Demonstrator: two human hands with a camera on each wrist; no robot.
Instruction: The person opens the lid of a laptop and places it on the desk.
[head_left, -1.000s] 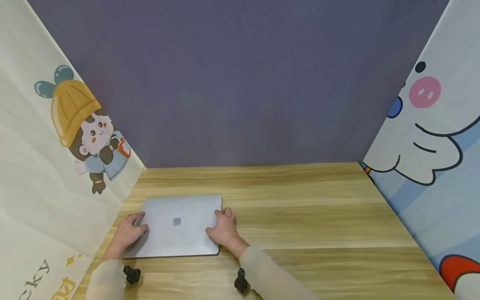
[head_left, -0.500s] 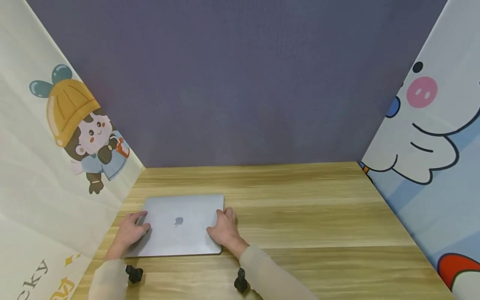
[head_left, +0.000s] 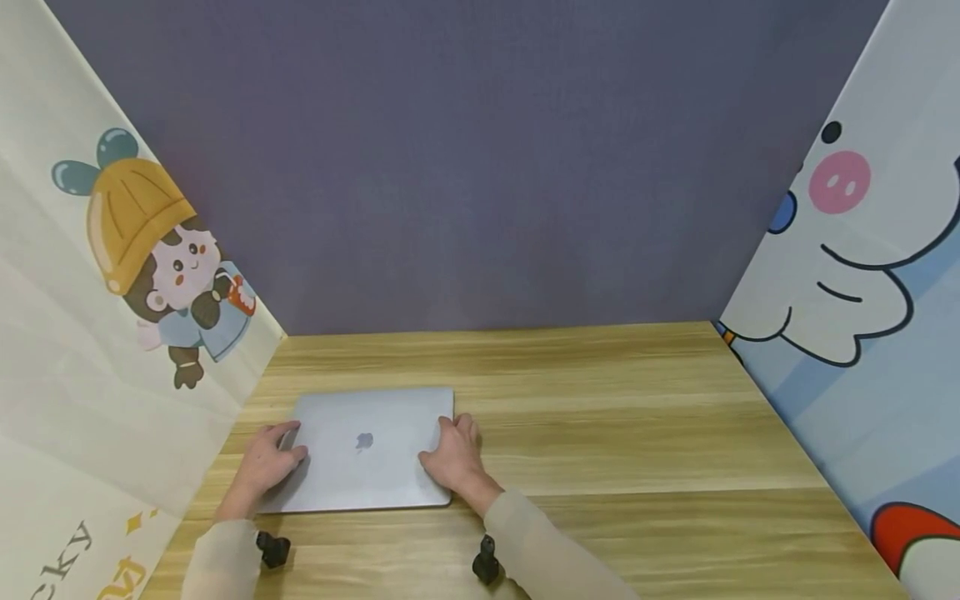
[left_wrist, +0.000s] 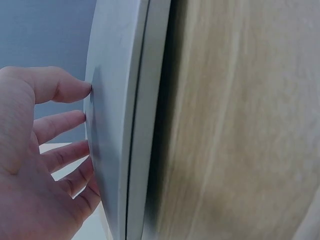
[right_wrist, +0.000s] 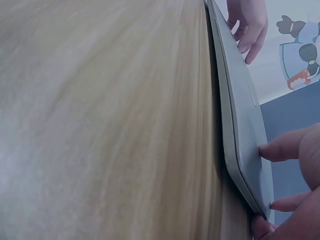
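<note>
A closed grey laptop (head_left: 367,475) with an apple logo on its lid lies at the left of the wooden table. My left hand (head_left: 266,461) holds it by the left side. In the left wrist view that thumb (left_wrist: 75,90) touches the lid, and the other fingers reach the side edge with their tips partly hidden. At the opposite side, my right hand (head_left: 456,457) grips the laptop, thumb on the lid and fingers around the edge. A lower fingertip (right_wrist: 260,226) shows at the corner in the right wrist view.
The wooden table (head_left: 600,417) ends at a dark grey-blue back panel (head_left: 480,167). Cartoon-printed walls stand on the left (head_left: 90,358) and right (head_left: 900,400). A black device (head_left: 273,550) sits by the left sleeve, another black device (head_left: 486,560) by the right sleeve.
Both hands and the laptop have shifted slightly to the right across the table. The hold at each side looks the same. The head view has turned a little.
</note>
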